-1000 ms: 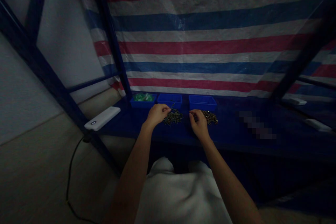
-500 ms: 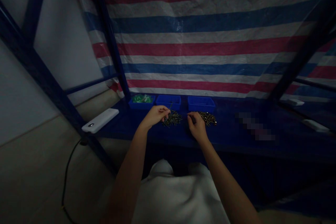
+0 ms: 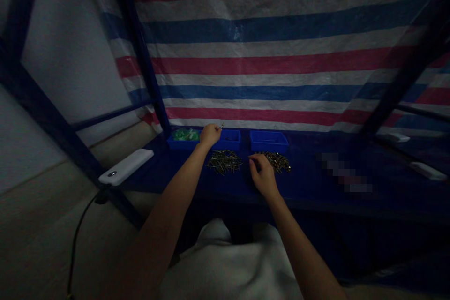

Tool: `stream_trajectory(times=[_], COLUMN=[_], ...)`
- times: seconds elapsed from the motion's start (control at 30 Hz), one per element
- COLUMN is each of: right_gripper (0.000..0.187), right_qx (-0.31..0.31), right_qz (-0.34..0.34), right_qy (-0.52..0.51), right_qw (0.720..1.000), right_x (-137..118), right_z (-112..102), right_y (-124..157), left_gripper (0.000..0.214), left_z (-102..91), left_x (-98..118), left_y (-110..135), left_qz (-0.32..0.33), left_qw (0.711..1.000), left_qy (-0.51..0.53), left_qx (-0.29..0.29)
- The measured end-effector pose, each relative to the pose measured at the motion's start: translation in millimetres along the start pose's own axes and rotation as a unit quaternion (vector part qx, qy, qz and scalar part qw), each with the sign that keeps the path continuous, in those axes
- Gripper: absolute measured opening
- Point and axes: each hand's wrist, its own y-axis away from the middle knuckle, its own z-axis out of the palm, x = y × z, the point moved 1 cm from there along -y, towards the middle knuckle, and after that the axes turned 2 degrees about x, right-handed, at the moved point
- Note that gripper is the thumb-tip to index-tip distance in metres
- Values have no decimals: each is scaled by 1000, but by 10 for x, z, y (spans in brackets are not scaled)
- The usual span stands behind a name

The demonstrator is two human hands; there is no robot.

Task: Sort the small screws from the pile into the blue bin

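Observation:
My left hand (image 3: 210,135) is pinched closed on a thin metal screw (image 3: 222,125), whose end sticks up past the fingertips. It is above the left edge of the middle blue bin (image 3: 232,139). Below that bin lies a loose pile of long thin screws (image 3: 225,163). My right hand (image 3: 263,173) rests at the left side of a pile of small brassy metal pieces (image 3: 281,163), its fingers curled together. Whatever those fingers may hold is too small to make out.
At the left, a blue bin holds green plastic packets (image 3: 186,135). Behind the brassy pile stands another blue bin (image 3: 269,141). A white device (image 3: 127,167) with a black cable lies at the table's left end. Blue posts (image 3: 135,37) frame the table; striped sheeting hangs behind.
My left hand has moved forward from the screw pile to over the middle bin, carrying the screw. My right hand stays by the brassy pile. The view has shifted slightly.

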Motion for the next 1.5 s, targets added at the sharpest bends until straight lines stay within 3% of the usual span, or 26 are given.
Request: stream_trajectory(times=[0.13,0.3,0.47,0.77,0.9,1.17,1.33,1.5], right_gripper=[19,17,11,9,10,27,31,32], right_qx=[-3,-47,-114,-112,-124,-281,-301,-303], right_qz=[-3,-31,-35,3,46,183,203,208], right_qy=[1,20,131,271,285,322,312,302], right_qw=[1000,998,984,956,949,885,878,880], right_x=[9,24,11,-75,-127,-294,-312,-265], right_z=[4,32,115,368,393,365,395,425], right_y=[-3,-9,-27,-77,-124,-337,-412,-435], left_gripper=[22,22,19,24,26,22,22,20], left_z=[127,142,129,53,-21,15,130,273], left_x=[-114,-169,-180,-173,-151,-58,68,143], left_y=[-36,13,75,221,414,1062,1423,1557], left_qz=[-11,15,28,53,73,41,18,-5], left_qw=[997,995,996,996,996,981,963,955], left_qy=[-72,-95,-80,-68,-19,151,246,287], left_qx=[-22,-37,-40,-12,52,117,110,78])
